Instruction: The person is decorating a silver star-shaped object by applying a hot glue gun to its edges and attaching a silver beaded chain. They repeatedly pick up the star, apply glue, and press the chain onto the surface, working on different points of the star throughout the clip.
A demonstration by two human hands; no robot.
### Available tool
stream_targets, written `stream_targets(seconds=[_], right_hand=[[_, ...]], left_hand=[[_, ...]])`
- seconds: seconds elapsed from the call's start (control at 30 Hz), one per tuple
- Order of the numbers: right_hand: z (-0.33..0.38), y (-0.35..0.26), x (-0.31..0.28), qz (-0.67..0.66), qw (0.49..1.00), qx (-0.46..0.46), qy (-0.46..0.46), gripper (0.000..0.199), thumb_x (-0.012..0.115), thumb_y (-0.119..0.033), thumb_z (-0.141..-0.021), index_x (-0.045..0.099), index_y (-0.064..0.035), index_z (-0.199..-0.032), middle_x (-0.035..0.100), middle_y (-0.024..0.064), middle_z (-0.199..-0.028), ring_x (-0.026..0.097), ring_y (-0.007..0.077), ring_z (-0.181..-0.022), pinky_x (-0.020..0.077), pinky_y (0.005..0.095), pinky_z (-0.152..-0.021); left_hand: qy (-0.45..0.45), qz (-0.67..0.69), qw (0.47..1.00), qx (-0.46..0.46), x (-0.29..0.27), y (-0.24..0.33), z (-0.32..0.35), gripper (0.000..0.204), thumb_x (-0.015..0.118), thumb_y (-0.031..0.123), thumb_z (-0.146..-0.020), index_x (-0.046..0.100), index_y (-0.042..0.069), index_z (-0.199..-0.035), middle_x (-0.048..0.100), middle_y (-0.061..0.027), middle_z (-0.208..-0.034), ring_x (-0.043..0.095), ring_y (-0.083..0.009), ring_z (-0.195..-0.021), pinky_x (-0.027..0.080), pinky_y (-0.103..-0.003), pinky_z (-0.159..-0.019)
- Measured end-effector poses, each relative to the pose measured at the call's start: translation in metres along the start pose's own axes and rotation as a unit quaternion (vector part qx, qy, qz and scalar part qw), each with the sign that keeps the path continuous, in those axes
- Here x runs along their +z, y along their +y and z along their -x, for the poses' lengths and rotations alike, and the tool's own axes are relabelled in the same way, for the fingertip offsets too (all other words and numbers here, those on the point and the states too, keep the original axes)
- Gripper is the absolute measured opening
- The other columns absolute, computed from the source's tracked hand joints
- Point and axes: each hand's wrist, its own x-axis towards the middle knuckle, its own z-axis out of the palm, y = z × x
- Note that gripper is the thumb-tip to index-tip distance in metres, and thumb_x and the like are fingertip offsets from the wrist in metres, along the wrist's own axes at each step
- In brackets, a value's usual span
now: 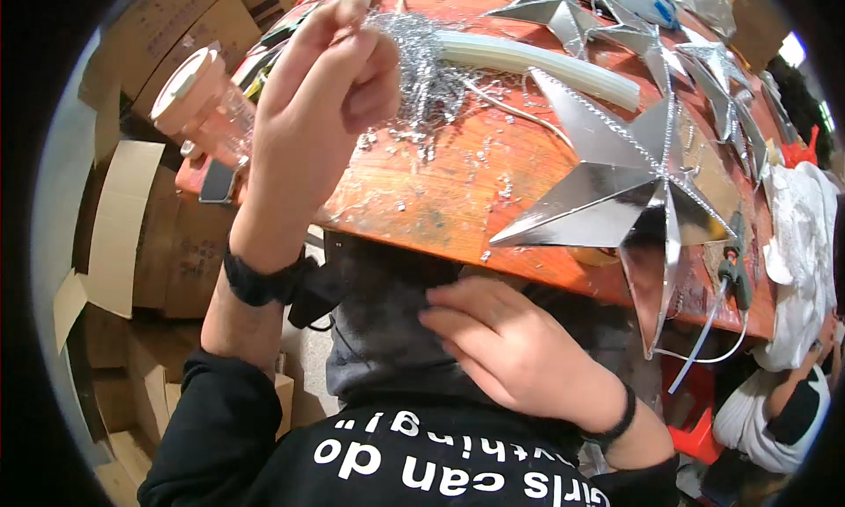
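My left hand (326,93) is raised over the table's left part, its fingers curled into a pinch. Whatever sits between the fingertips, if anything, I cannot make out. Beside it lies a tangle of silver tinsel (415,67). Below the table's front edge, over my lap, my right hand (519,344) has its fingers stretched out and nothing visible in them. To that hand's upper right, a large silver star (598,194) with glittery trim along its ridges rests on the table, one point hanging past the front edge. A glue gun (738,274) lies by the star.
Behind the tinsel stretches a bundle of translucent glue sticks (546,62). More silver stars (563,18) lie at the back. A pink cup (207,102) and a phone (216,183) are at the left corner. Cardboard boxes (176,234) fill the left; another person's arm (797,388) shows at right.
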Motion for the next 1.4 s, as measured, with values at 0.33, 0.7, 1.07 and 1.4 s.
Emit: stream_targets(seconds=[0.33,0.7,1.07,1.4], right_hand=[[-0.084,0.032,0.049,0.256,0.945,0.118,0.166,0.038,0.062,-0.021,-0.084,0.058,0.0013,-0.115,0.052,0.0216,-0.123,0.045,0.0392,-0.117,0.0393,0.0448,-0.098],[-0.069,0.020,0.044,0.280,0.946,0.113,0.120,0.041,0.057,-0.022,-0.085,0.057,0.0093,-0.112,0.057,0.0175,-0.116,0.051,0.0285,-0.111,0.0413,0.0381,-0.094],[-0.005,-0.008,0.007,0.169,0.986,0.015,-0.009,0.045,0.066,-0.020,-0.077,0.059,0.0073,-0.112,0.056,0.0147,-0.119,0.052,0.0271,-0.110,0.0460,0.0359,-0.092],[0.067,-0.017,-0.027,-0.040,0.982,0.115,-0.143,0.037,0.068,-0.014,-0.076,0.060,0.0031,-0.107,0.060,0.0132,-0.111,0.057,0.0295,-0.103,0.0480,0.0383,-0.088]], left_hand=[[0.148,-0.127,0.979,-0.065,-0.067,0.027,0.115,0.018,0.049,-0.001,-0.084,0.047,0.006,-0.100,0.047,0.0003,-0.080,0.041,-0.0066,-0.066,0.033,-0.020,-0.058],[0.033,-0.277,0.944,-0.177,-0.100,0.028,0.142,0.017,0.055,-0.010,-0.079,0.058,-0.001,-0.093,0.053,-0.0014,-0.088,0.049,-0.0081,-0.079,0.041,-0.022,-0.070],[0.110,-0.154,0.950,-0.249,-0.092,0.003,0.145,0.018,0.061,0.003,-0.087,0.062,-0.004,-0.104,0.061,-0.0046,-0.081,0.058,-0.0102,-0.073,0.048,-0.023,-0.067],[0.109,-0.232,0.924,-0.285,-0.092,0.003,0.164,0.024,0.055,0.000,-0.089,0.060,-0.004,-0.112,0.063,-0.0074,-0.080,0.059,-0.0112,-0.072,0.049,-0.023,-0.064]])
